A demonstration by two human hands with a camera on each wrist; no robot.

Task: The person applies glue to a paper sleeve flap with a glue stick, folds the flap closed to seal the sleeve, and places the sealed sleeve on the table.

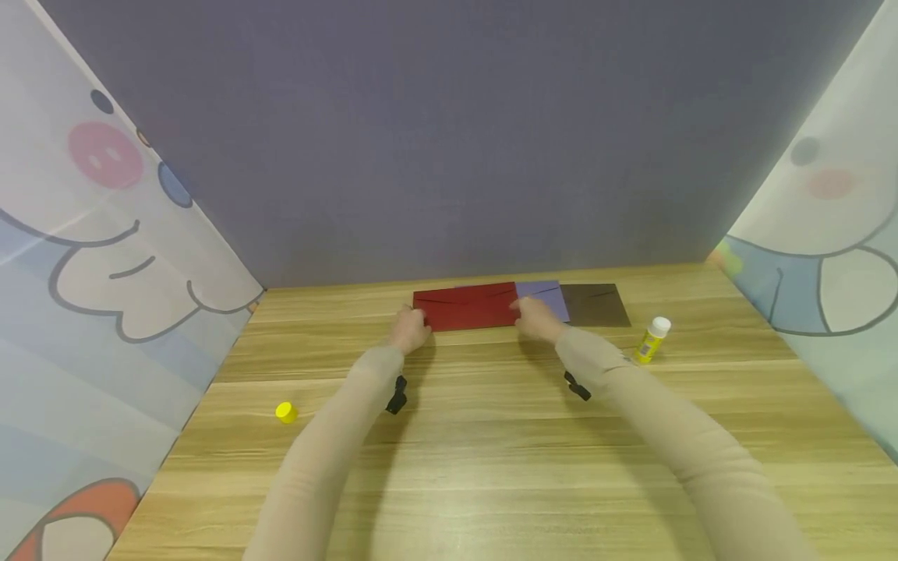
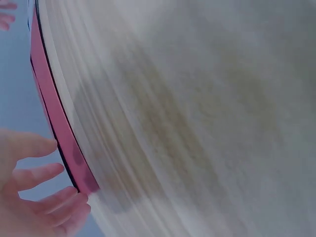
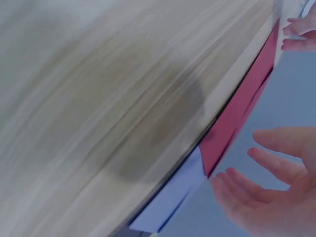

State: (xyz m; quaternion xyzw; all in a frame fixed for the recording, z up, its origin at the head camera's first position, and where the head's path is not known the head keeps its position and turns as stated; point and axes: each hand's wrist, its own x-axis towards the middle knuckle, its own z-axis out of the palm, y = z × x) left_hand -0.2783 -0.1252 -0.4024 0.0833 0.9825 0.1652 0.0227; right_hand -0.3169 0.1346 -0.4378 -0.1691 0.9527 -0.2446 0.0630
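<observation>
A red envelope [image 1: 466,307] lies flat near the table's back edge. Its right end overlaps a purple envelope [image 1: 550,296], which in turn overlaps a dark brown envelope [image 1: 598,305]. My left hand [image 1: 410,330] is at the red envelope's left end; the left wrist view shows its fingertips [image 2: 61,168] at the edge, fingers spread and loosely bent. By the red envelope's right end is my right hand [image 1: 539,319], in front of the purple one. Its relaxed fingers [image 3: 242,185] are spread, with nothing between them in the right wrist view.
A yellow bottle with a white cap [image 1: 653,340] stands to the right of the envelopes. On the left side of the wooden table [image 1: 449,467] is a small yellow cylinder [image 1: 286,412]. A grey panel [image 1: 449,156] rises behind the table, and printed cartoon sheets [image 1: 105,234] flank it.
</observation>
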